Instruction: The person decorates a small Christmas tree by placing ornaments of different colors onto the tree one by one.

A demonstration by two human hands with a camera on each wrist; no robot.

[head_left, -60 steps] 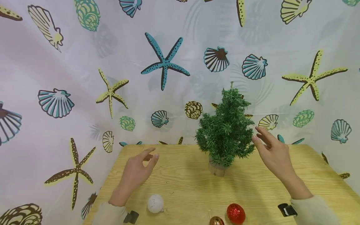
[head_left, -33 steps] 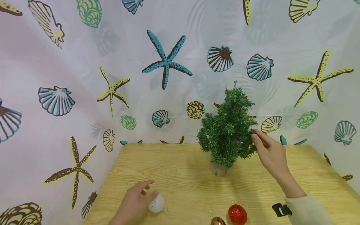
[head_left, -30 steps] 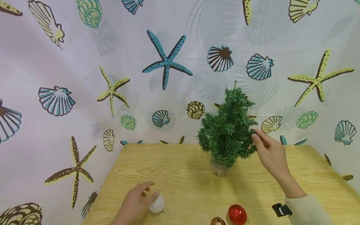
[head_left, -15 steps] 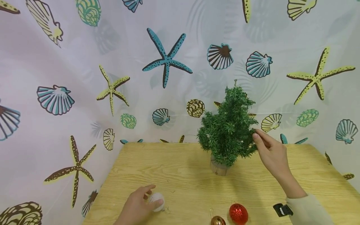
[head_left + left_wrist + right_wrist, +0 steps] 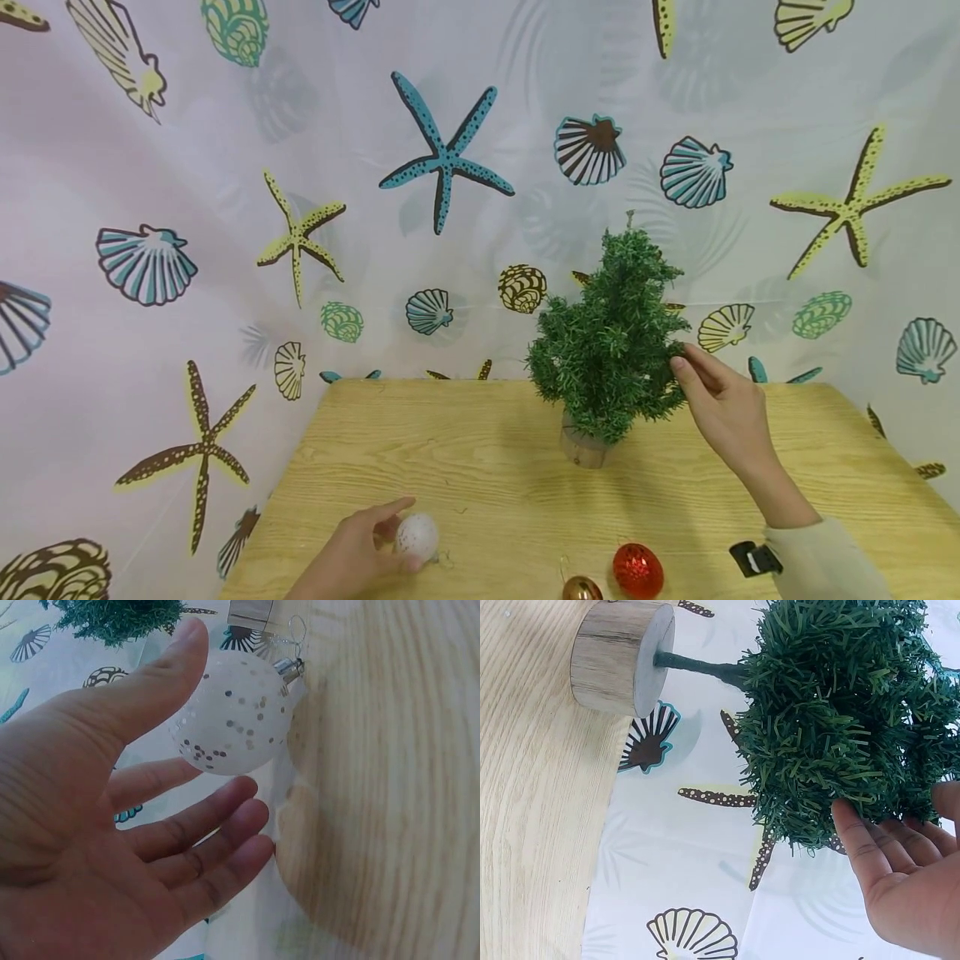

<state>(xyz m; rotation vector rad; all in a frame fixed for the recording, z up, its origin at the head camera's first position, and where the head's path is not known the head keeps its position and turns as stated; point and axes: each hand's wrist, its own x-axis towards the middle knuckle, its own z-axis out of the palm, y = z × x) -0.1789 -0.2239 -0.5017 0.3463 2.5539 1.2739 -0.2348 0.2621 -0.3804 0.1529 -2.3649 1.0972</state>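
On the wooden table a white Christmas bauble with silver dots and a wire hook lies between the thumb and index finger of my left hand. In the left wrist view its fingers are spread, the index tip reaching behind the bauble. My right hand pinches a branch tip on the right side of a small green artificial Christmas tree. The tree stands upright on a round wooden base. In the right wrist view the right hand's fingertips reach into the foliage.
Near the front edge lie a red glittery bauble and a copper-coloured bauble, partly cut off by the frame. A cloth printed with starfish and shells hangs behind and beside the table.
My left hand has come down from above the table to the white bauble, and its thumb has moved around the near side. My right hand has closed on the tree's branch and stayed there.
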